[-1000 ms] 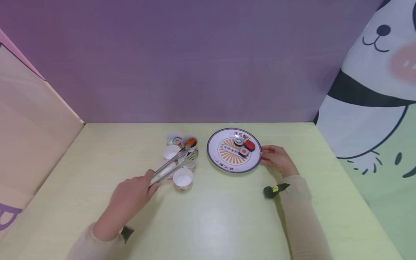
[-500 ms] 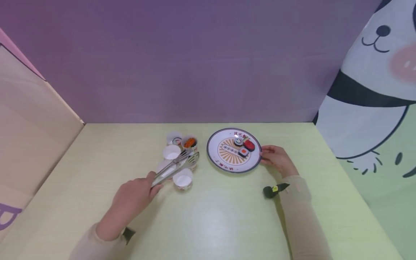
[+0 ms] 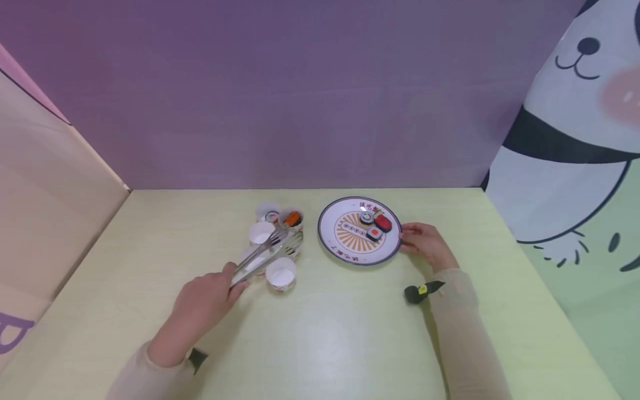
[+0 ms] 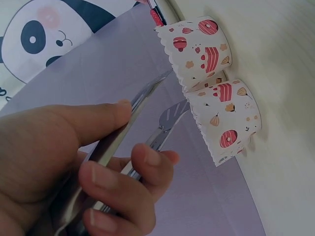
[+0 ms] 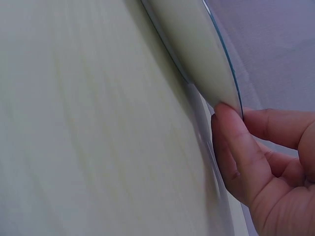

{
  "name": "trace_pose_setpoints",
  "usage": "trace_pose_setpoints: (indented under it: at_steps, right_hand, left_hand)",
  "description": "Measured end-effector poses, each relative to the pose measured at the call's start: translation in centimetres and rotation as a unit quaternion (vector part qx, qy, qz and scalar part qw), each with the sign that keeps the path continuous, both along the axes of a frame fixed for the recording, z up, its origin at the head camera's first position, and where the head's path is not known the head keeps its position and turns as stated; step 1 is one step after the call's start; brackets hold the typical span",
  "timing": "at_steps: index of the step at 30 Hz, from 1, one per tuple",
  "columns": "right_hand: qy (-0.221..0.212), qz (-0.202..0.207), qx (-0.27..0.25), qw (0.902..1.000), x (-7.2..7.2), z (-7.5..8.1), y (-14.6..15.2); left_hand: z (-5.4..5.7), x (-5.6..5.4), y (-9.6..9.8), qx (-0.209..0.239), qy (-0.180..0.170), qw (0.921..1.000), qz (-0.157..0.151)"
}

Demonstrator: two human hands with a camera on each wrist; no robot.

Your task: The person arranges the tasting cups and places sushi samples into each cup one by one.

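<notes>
My left hand (image 3: pixel 206 297) grips metal serving tongs (image 3: pixel 260 260), thumb on one arm and fingers curled around the other. The tongs' slotted tips stand spread over a cluster of small white paper cups (image 3: pixel 281 273), with nothing between them. In the left wrist view, the tips reach the scalloped rim of a printed paper cup (image 4: pixel 224 118). An orange-topped toy sushi (image 3: pixel 293 218) sits in a back cup, and a round sushi roll (image 3: pixel 271 216) in the cup left of it. My right hand (image 3: pixel 425 244) pinches the right rim of a white plate (image 3: pixel 332 244) with a dark edge.
Three sushi pieces lie on the plate's right half: a red-topped one (image 3: pixel 383 223), a square roll (image 3: pixel 374 233) and a round roll (image 3: pixel 366 217). The pale table (image 3: pixel 325 339) ends at a purple backdrop (image 3: pixel 310 100). A dark strap (image 3: pixel 422 291) hangs by the right sleeve.
The tongs' tips have drawn back from the orange-topped sushi toward the nearer cups, leaving it in its cup. The right hand and plate stay in place.
</notes>
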State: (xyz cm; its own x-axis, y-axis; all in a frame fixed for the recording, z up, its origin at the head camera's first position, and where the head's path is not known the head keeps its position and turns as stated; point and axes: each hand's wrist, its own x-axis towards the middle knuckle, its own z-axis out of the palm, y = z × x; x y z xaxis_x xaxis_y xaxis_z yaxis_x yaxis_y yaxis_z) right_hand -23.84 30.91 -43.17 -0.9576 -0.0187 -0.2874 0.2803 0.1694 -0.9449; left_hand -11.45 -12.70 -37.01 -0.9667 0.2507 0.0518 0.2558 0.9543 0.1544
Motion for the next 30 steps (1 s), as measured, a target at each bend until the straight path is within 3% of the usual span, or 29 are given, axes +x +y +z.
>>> trace_pose_setpoints:
  at_steps: [13, 20, 30]
  right_hand:
    - [-0.001, -0.001, -0.002, 1.0, 0.0, 0.0, 0.0]
    - [-0.005, -0.005, -0.006, 1.0, 0.1, 0.1, 0.0]
    - [-0.005, -0.001, -0.015, 0.9999, 0.2, 0.2, 0.0]
  left_hand:
    - [0.0, -0.1, -0.1, 0.001, -0.002, 1.0, 0.0]
    - [0.7, -0.1, 0.2, 0.005, -0.006, 1.0, 0.001]
    - [1.3, -1.3, 2.2, 0.012, -0.013, 0.9998, -0.01]
